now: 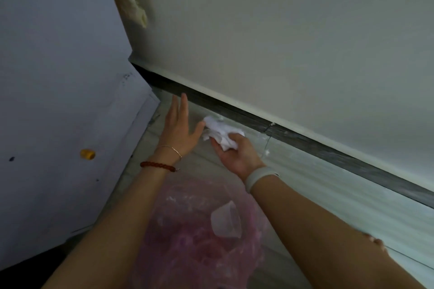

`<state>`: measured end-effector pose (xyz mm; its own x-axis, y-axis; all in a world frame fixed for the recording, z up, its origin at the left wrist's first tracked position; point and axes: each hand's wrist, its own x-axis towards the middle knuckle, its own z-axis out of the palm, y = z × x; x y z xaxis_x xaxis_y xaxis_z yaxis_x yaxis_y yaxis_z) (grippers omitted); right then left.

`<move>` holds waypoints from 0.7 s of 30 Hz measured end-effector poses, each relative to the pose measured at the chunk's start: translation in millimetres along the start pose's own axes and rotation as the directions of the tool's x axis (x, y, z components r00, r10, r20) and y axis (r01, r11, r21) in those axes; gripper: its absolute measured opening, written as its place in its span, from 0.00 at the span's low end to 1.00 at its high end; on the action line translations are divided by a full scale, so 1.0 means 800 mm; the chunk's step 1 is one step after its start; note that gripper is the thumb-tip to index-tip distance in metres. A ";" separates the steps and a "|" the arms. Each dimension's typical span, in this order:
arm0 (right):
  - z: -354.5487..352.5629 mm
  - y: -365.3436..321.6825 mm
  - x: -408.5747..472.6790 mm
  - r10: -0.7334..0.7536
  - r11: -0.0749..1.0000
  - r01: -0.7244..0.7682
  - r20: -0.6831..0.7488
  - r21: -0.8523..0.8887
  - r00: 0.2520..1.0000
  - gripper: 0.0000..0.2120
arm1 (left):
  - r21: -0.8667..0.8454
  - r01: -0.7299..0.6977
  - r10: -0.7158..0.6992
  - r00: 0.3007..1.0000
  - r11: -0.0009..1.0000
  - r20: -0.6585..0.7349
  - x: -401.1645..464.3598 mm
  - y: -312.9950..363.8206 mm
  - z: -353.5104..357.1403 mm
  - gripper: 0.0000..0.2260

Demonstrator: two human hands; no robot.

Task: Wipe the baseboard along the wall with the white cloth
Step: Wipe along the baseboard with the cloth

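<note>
A dark grey baseboard [305, 139] runs along the foot of the pale wall, from the corner at upper left down to the right edge. My right hand [239, 155] grips a crumpled white cloth [220, 131] just below the baseboard, near the floor. My left hand [179, 128] is flat with fingers spread, reaching toward the corner; its fingertips come close to the baseboard and its thumb touches the cloth's left edge.
A grey-white cabinet side [58, 101] with a yellow plug [87, 154] closes off the left. A pink plastic bag [199, 237] holding a clear cup [226, 220] lies under my forearms. A pale ribbed sheet [328, 195] covers the floor by the wall.
</note>
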<state>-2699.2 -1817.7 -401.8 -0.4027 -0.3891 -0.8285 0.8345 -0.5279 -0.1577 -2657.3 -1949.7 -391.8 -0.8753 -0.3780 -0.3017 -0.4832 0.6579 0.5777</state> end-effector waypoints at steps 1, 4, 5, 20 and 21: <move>0.013 -0.002 0.004 -0.010 0.999 0.010 0.004 0.051 1.000 0.11 | -0.029 -0.002 0.002 1.000 1.000 0.009 0.006 0.001 0.000 0.36; 0.037 -0.016 0.023 -0.040 0.982 0.038 0.005 0.186 0.999 0.18 | -0.122 -0.013 0.015 1.000 0.992 0.010 0.019 0.014 0.003 0.39; 0.040 -0.020 0.024 -0.071 0.981 0.068 0.012 0.181 0.997 0.18 | -0.143 -0.039 0.040 0.999 0.989 0.005 0.022 0.021 0.006 0.40; -0.019 -0.023 -0.018 -0.163 0.955 0.193 -0.147 0.226 0.976 0.13 | -0.090 -0.213 0.196 0.966 0.973 -0.167 0.021 0.044 0.024 0.38; -0.005 -0.029 -0.019 -0.182 0.949 0.217 -0.167 0.227 0.969 0.12 | -0.065 -0.241 0.226 0.958 0.968 -0.178 0.019 0.045 0.023 0.38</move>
<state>-2711.1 -1796.5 -387.9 -0.4793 -0.1552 -0.8638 0.6196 -0.7569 -0.2078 -2688.1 -1919.6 -389.1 -0.9441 -0.3290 -0.0230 -0.2556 0.6858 0.6814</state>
